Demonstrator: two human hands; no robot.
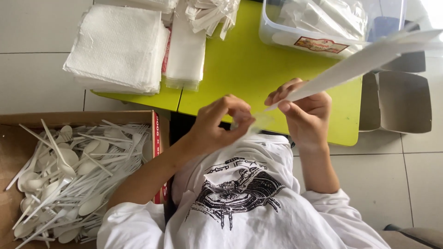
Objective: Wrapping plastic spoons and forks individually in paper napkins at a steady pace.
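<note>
My right hand [307, 113] grips the near end of a long white paper sleeve [364, 62] that slants up to the right over the lime-green table [244, 69]. My left hand [221, 122] is pinched shut just left of it, its fingertips on a blurred, pale see-through piece [259, 122] at the sleeve's near end. What that piece is cannot be made out. Both hands hover above my lap, close to the table's near edge.
A cardboard box [159, 133] of several white plastic spoons and forks [69, 170] sits at my left. Stacked white napkins [120, 44] and packs of wrappers [187, 50] lie on the table. A clear tub [277, 34] of wrapped packets stands at the back right. An open grey carton [397, 101] lies on the tiled floor.
</note>
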